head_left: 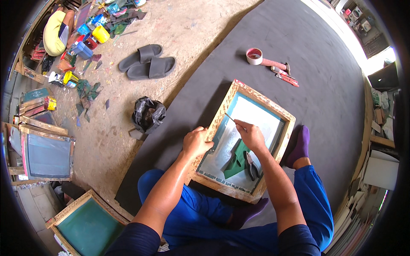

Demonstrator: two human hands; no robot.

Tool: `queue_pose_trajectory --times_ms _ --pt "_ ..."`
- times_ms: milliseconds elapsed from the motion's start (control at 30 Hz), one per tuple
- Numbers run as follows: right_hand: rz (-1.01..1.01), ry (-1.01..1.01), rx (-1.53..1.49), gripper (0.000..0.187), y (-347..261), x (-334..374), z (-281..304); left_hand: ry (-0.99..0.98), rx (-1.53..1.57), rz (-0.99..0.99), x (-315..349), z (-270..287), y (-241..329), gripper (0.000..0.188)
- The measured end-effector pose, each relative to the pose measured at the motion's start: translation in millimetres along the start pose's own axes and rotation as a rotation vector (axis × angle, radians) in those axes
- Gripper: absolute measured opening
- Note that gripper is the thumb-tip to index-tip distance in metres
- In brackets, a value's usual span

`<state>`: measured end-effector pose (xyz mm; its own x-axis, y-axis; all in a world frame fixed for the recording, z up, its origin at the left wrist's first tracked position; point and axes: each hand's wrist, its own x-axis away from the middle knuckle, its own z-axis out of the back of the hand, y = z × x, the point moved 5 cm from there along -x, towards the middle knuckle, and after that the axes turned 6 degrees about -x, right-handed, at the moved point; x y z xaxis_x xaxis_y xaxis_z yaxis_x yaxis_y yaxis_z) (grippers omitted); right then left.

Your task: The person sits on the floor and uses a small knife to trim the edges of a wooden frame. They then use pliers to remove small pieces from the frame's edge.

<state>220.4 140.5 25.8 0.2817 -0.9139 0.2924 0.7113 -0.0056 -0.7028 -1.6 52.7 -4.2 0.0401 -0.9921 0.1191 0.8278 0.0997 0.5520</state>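
A wooden screen-printing frame with pale mesh lies tilted across the dark mat, close to my legs. My left hand is closed around its left side bar, fingers wrapped on the wood. Above the mesh, my right hand pinches a thin, pointed metal tool whose tip points at the left bar; its exact kind is unclear. On the mesh below that hand rest a green cloth piece and pliers with dark handles, the pliers partly over the cloth.
Beyond the frame lie a tape roll, a hammer and red-handled cutters. A black plastic bag and grey slippers are left of the mat. More frames and paint containers crowd the left. A person sits far left.
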Motion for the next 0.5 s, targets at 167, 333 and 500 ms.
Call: queue_pose_trajectory --times_ms 167,333,500 --pt "0.006 0.0 0.046 0.029 -10 2 3 0.04 0.002 -0.012 1 -3 -2 0.05" --pt "0.067 -0.007 -0.042 0.03 13 -9 -12 0.022 -0.009 0.001 -1 -8 -3 0.053" --pt "0.111 -0.001 0.052 0.029 5 -8 -8 -0.018 -0.034 0.045 0 -2 0 0.057"
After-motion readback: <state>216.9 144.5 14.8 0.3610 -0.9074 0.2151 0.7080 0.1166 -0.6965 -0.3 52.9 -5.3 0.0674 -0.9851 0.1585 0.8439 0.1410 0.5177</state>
